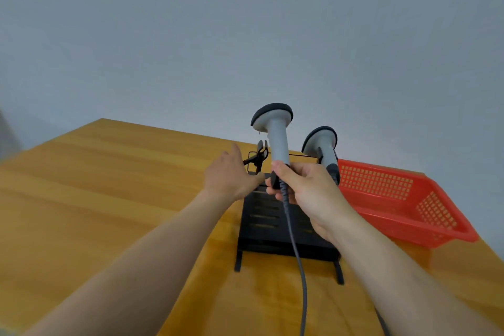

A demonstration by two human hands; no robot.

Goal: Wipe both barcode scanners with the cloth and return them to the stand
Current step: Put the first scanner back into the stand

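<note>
place: you face a plain indoor work spot, shop-like | cues: wooden table (109, 199), bare grey wall (245, 22), barcode scanners (323, 142), black stand (267, 224), red basket (395, 199)

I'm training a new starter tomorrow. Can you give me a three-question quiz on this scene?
1. True or false: the right hand grips a scanner by its handle.
2. What sits to the right of the stand? A) basket B) bucket C) laptop
3. Fill in: the left hand holds ____.

Key: 1 true; 2 A; 3 nothing.
</note>
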